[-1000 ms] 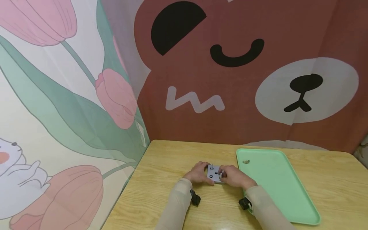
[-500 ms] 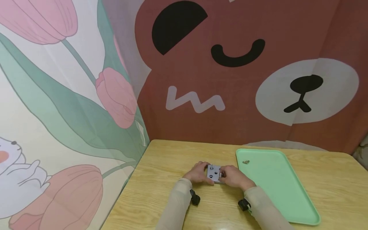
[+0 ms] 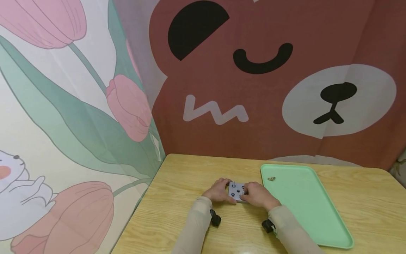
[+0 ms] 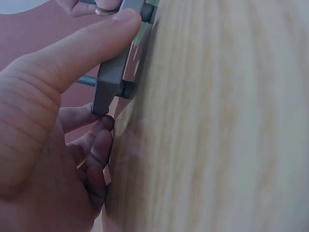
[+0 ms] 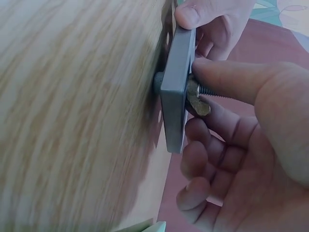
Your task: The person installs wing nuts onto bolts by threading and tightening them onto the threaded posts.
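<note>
A grey metal plate with several holes is raised off the table on bolt heads, as the left wrist view shows. My left hand grips its left side, thumb at the near edge and fingers at the far edge. A threaded bolt stands up from the plate near that hand. At the plate's right side my right hand pinches a brass-coloured wing nut between thumb and index finger. The nut sits around another upright bolt, close against the plate. My other right fingers are loosely curled.
Right of the hands lies a light green tray, with small brass-coloured pieces near its far left corner. The wooden table meets a printed cloth backdrop behind and at left.
My right thumb and fingers have shifted around the bolt at the wing nut, and the right wrist has moved slightly left. The left hand and the plate have stayed in place.
</note>
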`<state>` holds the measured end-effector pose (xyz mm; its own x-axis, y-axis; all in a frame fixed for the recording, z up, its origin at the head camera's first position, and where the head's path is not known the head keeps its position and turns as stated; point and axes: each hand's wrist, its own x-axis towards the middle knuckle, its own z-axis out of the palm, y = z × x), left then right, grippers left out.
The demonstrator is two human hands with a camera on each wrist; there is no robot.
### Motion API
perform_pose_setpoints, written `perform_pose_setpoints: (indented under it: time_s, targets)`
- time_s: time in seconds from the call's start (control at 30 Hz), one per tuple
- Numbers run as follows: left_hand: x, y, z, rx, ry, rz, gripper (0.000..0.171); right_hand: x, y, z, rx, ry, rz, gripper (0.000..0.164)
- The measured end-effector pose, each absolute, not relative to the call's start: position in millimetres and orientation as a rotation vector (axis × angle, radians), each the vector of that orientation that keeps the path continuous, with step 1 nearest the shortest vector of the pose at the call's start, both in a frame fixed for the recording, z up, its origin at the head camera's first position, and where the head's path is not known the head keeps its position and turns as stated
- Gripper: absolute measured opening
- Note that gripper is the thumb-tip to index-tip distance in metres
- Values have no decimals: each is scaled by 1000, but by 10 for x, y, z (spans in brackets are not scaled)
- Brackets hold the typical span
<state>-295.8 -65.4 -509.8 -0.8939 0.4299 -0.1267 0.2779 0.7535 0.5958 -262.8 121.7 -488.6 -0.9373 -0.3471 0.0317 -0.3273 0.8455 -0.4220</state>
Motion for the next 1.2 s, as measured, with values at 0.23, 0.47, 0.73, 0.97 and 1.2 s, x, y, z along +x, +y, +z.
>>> perform_pose_setpoints:
  time_s: [0.23,0.47,0.73,0.97,1.2]
  targets:
    - [-2982,-656,-5117,569,2700,850,86,-2586,1177,-4816,-535,2986,-613,25]
    - [-2993,-657,-5121,580,2704,850,85,-2593,1165,-4833,-542,3009,-578,22]
    - [-2967,-647,-5109,572,2715,821,85,-2588,1194,-4874,-549,3013,-590,20]
    - [-2959,-641,-5082,578,2716,814,85,-2596,1207,-4874,-577,3012,-604,21]
    - [-2974,-654,-5074,583,2692,814,86,-2606,1230,-4910,-564,2967,-701,23]
